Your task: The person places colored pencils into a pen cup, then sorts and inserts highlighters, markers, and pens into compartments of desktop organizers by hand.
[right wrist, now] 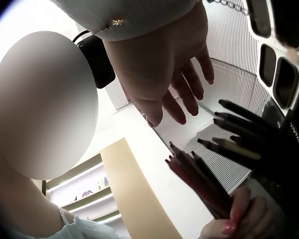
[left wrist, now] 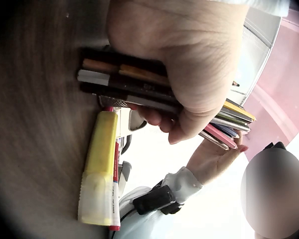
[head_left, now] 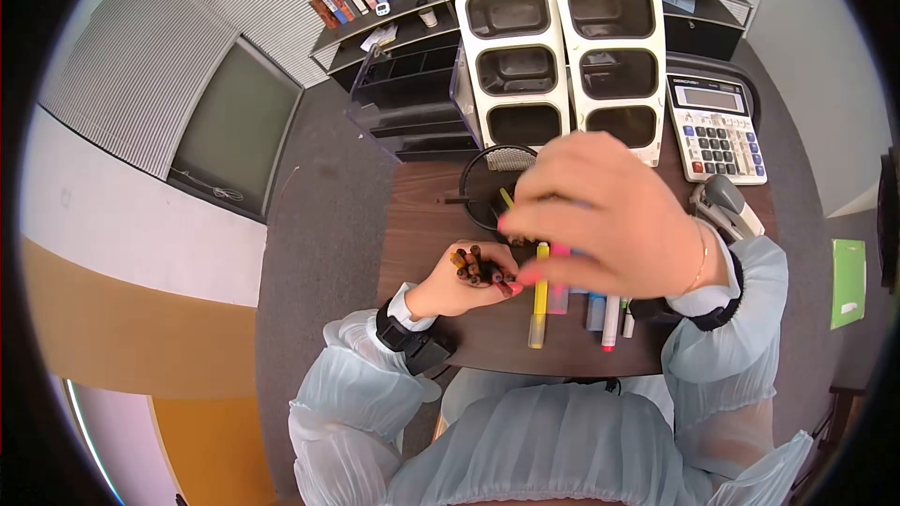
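Observation:
A bundle of colored pencils (head_left: 481,267) is gripped in my left hand (head_left: 442,289), their ends facing up in the head view. The left wrist view shows the same pencils (left wrist: 139,87) running through the fist and out its other side. My right hand (head_left: 614,215) hovers over the desk, to the right of the bundle, with loosely extended fingers and nothing in them. Under and behind it stands a black mesh pen holder (head_left: 511,159), partly hidden by that hand. More pencils (right wrist: 244,119) stick up beside the bundle in the right wrist view.
A yellow highlighter (head_left: 540,305), a pink highlighter (head_left: 559,295) and a white marker (head_left: 610,323) lie near the desk's front edge. Two white-framed organizers (head_left: 514,45) stand behind, with a clear drawer rack (head_left: 412,103) to their left. A calculator (head_left: 717,131) and stapler (head_left: 727,201) are at right.

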A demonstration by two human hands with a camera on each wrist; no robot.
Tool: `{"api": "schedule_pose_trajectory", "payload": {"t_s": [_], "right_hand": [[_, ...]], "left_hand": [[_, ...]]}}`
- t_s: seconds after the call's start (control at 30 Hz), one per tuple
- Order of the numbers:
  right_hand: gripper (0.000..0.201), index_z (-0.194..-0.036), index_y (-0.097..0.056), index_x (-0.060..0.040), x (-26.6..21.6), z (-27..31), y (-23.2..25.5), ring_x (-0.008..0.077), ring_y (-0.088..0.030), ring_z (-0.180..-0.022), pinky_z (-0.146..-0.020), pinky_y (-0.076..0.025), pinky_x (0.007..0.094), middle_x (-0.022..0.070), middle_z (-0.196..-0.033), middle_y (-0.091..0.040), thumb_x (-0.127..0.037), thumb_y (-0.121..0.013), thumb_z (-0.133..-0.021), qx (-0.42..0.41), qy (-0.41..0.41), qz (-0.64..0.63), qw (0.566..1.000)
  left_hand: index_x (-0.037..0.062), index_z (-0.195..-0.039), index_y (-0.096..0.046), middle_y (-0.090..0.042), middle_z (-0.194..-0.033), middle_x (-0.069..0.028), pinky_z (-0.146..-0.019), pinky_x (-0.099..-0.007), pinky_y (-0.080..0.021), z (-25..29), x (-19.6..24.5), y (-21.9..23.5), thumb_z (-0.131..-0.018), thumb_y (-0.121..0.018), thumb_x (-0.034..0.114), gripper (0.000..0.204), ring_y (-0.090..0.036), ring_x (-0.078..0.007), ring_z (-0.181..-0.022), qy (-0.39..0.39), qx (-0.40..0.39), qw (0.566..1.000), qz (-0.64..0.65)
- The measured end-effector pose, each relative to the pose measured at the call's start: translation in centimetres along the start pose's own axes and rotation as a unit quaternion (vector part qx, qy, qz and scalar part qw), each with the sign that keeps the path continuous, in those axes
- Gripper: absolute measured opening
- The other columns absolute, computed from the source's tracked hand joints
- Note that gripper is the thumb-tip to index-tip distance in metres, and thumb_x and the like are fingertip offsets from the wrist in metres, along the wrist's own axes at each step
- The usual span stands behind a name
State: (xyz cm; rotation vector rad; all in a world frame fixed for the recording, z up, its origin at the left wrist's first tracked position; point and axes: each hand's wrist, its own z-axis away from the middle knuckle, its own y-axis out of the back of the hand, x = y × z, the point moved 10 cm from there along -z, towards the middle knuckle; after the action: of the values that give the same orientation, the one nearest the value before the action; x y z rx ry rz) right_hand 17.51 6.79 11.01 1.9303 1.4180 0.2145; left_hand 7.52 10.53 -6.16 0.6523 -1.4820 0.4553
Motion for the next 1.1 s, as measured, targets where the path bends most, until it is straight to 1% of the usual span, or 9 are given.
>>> {"api": "schedule_pose_trajectory", "payload": {"t_s": [0.2, 0.37, 0.47, 0.6, 0.67, 0.77, 0.9, 1.03, 1.1], "right_hand": [[0.029, -0.085, -0.059, -0.0117, -1.9, 1.3, -4.6, 0.0181, -0.049, -0.074, -0.07, -0.037, 0.0302, -0.0015, -0.075, -0.05, -0.028, -0.072, -0.065, -0.119, 0.028, 0.048, 0.991], [0.021, -0.083, -0.058, -0.0087, -2.3, 1.6, -5.2, 0.0174, -0.047, -0.068, -0.066, -0.037, 0.03, 0.0001, -0.068, -0.048, -0.02, -0.068, -0.069, -0.074, 0.047, 0.068, 0.994], [0.011, -0.072, -0.051, -0.0096, -2.3, 1.1, -3.3, 0.0152, -0.046, -0.069, -0.064, -0.035, 0.0268, -0.0014, -0.066, -0.046, -0.018, -0.058, -0.069, -0.046, 0.051, 0.042, 0.997], [0.027, -0.086, -0.06, -0.0045, -1.9, 0.2, 2.7, 0.0247, -0.051, -0.073, -0.065, -0.041, 0.0339, 0.0057, -0.073, -0.054, -0.019, -0.069, -0.065, -0.019, 0.007, 0.051, 0.998], [0.023, -0.086, -0.057, -0.0007, -2.0, 0.0, 6.1, 0.0256, -0.049, -0.073, -0.064, -0.04, 0.0364, 0.0082, -0.073, -0.054, -0.014, -0.066, -0.068, 0.005, -0.018, 0.039, 0.999], [0.016, -0.087, -0.053, 0.0063, -2.3, 0.9, 9.9, 0.0272, -0.046, -0.076, -0.067, -0.038, 0.0372, 0.0131, -0.076, -0.053, -0.005, -0.055, -0.076, 0.062, -0.013, 0.081, 0.995], [0.018, -0.086, -0.054, 0.0057, -1.8, 0.5, 8.8, 0.0283, -0.047, -0.076, -0.069, -0.039, 0.038, 0.0138, -0.078, -0.053, 0.007, -0.054, -0.069, 0.098, -0.017, 0.174, 0.98], [0.022, -0.086, -0.059, -0.0009, -0.2, -0.1, 5.1, 0.0295, -0.05, -0.074, -0.067, -0.042, 0.0352, 0.0101, -0.075, -0.054, -0.001, -0.066, -0.066, 0.071, -0.001, 0.169, 0.983], [0.028, -0.088, -0.06, -0.0036, 1.3, 0.1, 2.1, 0.029, -0.051, -0.079, -0.071, -0.042, 0.0368, 0.009, -0.08, -0.054, -0.012, -0.072, -0.065, 0.001, -0.022, 0.127, 0.992]], "left_hand": [[-0.0028, -0.097, -0.06, -0.063, -0.082, -0.0043, -0.068, -0.0233, -0.046, 0.3, -0.2, 0.5, -0.073, -0.068, 0.004, 0.025, -0.056, -0.0075, -0.077, 0.008, 0.023, 0.999, 0.045], [-0.0024, -0.096, -0.06, -0.062, -0.083, -0.0038, -0.069, -0.0233, -0.045, 0.4, 0.5, 0.3, -0.073, -0.07, 0.005, 0.026, -0.055, -0.0074, -0.077, 0.003, 0.017, 1.0, 0.02], [-0.0022, -0.094, -0.06, -0.062, -0.082, -0.0031, -0.069, -0.0231, -0.044, 0.3, 0.6, 0.2, -0.073, -0.071, 0.005, 0.024, -0.053, -0.007, -0.076, -0.001, 0.046, 0.997, 0.059], [-0.0013, -0.089, -0.06, -0.06, -0.082, -0.0014, -0.066, -0.0228, -0.043, 0.2, -0.4, 0.8, -0.074, -0.072, 0.005, 0.02, -0.052, -0.0059, -0.075, 0.017, 0.059, 0.998, 0.004], [-0.0002, -0.086, -0.059, -0.06, -0.079, -0.0007, -0.065, -0.0229, -0.042, 0.2, -0.4, 1.1, -0.074, -0.071, 0.004, 0.018, -0.051, -0.0067, -0.073, 0.013, 0.066, 0.997, -0.022], [0.0002, -0.081, -0.059, -0.06, -0.077, -0.0021, -0.065, -0.0235, -0.041, -0.1, 1.5, 0.1, -0.075, -0.068, 0.002, 0.011, -0.052, -0.0085, -0.071, -0.08, 0.005, 0.994, -0.074], [-0.0003, -0.081, -0.058, -0.06, -0.077, -0.0023, -0.067, -0.0238, -0.042, -0.2, 0.5, -0.1, -0.076, -0.067, 0.001, 0.01, -0.053, -0.0086, -0.075, -0.024, -0.007, 1.0, 0.001], [-0.0006, -0.083, -0.058, -0.06, -0.08, -0.0028, -0.07, -0.0241, -0.043, 0.0, 0.1, 0.2, -0.076, -0.068, 0.001, 0.012, -0.054, -0.0096, -0.078, -0.003, 0.012, 0.999, 0.032], [-0.0006, -0.083, -0.058, -0.06, -0.08, -0.0031, -0.071, -0.0244, -0.043, 0.0, 0.1, 0.3, -0.076, -0.068, 0.001, 0.013, -0.055, -0.0098, -0.079, -0.011, 0.021, 1.0, 0.017]]}}
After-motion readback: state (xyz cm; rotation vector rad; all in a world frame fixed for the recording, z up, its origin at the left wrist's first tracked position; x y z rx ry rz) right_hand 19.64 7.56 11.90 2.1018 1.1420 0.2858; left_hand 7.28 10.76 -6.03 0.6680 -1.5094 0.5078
